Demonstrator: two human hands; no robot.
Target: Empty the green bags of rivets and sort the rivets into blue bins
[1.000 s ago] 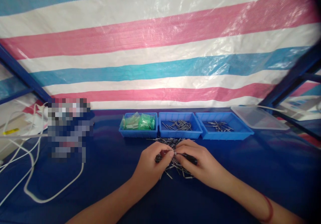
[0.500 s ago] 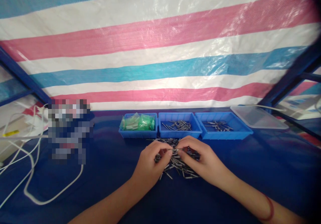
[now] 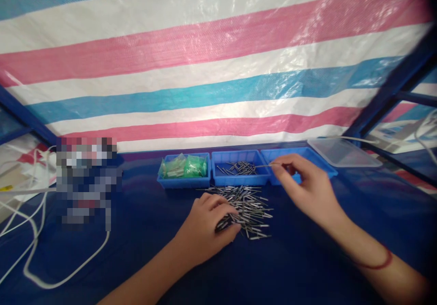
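Note:
A heap of thin metal rods lies on the dark blue table. My left hand rests at the heap's left side, fingers apart and touching rods. My right hand is raised over the front of the right blue bin, pinching one thin metal rod that points left toward the middle bin. In the middle blue bin lie several similar rods. What the right bin holds is mostly hidden behind my right hand.
The left blue bin holds green and clear plastic packets. A translucent lid lies at the back right. White cables loop over the left side, beside a blurred-out patch. A striped sheet hangs behind the table.
My hands have moved apart. My right hand has gone up and right with a rod, to the right bin; my left hand has opened and lowered onto the heap.

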